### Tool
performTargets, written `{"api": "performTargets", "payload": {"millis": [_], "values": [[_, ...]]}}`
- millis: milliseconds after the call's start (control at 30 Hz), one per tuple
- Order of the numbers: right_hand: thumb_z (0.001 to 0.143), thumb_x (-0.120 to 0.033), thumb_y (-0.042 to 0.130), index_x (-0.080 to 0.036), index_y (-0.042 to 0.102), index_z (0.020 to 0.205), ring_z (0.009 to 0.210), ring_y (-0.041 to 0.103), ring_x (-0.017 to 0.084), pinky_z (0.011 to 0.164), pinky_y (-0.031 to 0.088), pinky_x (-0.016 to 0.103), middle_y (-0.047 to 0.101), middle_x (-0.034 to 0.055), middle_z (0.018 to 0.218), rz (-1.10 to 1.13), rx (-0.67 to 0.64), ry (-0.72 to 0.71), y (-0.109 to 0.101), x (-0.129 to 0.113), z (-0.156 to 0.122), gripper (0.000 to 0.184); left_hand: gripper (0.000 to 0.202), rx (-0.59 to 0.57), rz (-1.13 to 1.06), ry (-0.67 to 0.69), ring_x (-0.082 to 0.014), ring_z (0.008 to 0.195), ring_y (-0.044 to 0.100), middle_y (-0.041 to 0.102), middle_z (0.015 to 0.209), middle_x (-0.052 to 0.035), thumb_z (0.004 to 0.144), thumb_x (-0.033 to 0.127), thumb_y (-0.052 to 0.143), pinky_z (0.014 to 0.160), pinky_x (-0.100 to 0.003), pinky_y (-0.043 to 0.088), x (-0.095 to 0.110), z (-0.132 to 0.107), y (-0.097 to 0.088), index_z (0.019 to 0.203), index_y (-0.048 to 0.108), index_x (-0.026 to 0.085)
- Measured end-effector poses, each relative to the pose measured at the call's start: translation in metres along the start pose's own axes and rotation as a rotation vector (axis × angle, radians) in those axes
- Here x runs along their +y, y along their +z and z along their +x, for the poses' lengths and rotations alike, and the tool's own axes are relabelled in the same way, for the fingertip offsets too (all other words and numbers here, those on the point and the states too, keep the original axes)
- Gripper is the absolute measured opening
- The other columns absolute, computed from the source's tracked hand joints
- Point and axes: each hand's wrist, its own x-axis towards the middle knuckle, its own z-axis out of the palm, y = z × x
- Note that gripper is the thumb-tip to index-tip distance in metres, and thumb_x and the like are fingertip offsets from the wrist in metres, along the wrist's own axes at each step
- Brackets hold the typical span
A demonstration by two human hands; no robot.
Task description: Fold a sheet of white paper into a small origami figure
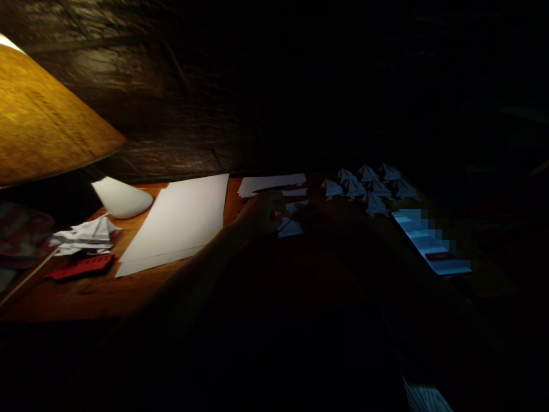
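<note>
- Nothing legible anywhere; the scene is too dark.
- Printed sheet (429, 243), well right of the white paper stack (180, 223): blue and red blocks, print blurred out.
- Red card (81, 266), left of the stack: marks too small to read.
- Small paper piece (291, 228), just right of the stack: nothing readable.

Wooden table (98, 292), paper sheets (180, 223), folded figures (369, 189)

The left forearm (189, 269) reaches up from the lower left, lit along its upper edge, wrist nearly straight. The left hand (259, 216) lies low with its fingers bent inward and their tips pointing right. The right hand (322, 214) sits just beside it in deep shadow, seemingly knuckles up; its grip cannot be made out.
</note>
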Motion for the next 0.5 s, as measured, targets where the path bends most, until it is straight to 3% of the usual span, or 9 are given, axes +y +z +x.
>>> {"api": "performTargets", "payload": {"millis": [333, 500], "values": [[0.092, -0.054, 0.062, -0.045, 0.069, 0.128, 0.102, 0.070, 0.027, 0.088, 0.052, 0.038, 0.071, -0.0006, 0.129, -0.019, -0.039, 0.020, -0.0054, -0.0052, -0.0004, 0.038, 0.021, -0.016, -0.036, -0.001, -0.0195, 0.089, 0.061, 0.065, 0.088, -0.0049, 0.071, 0.010, 0.056, 0.081, -0.036, 0.051, 0.0025, 0.0010, -0.0025, 0.074, 0.075, 0.020], [0.092, -0.060, 0.057, -0.048, 0.062, 0.136, 0.105, 0.069, 0.029, 0.085, 0.051, 0.039, 0.068, 0.0000, 0.134, -0.041, -0.023, 0.008, -0.0046, -0.0048, -0.0010, 0.046, 0.019, -0.021, -0.036, 0.023, -0.0195, 0.085, 0.061, 0.065, 0.087, -0.0052, 0.070, 0.010, 0.058, 0.078, -0.037, 0.049, 0.0005, 0.0018, -0.0021, 0.069, 0.074, 0.019]]}}
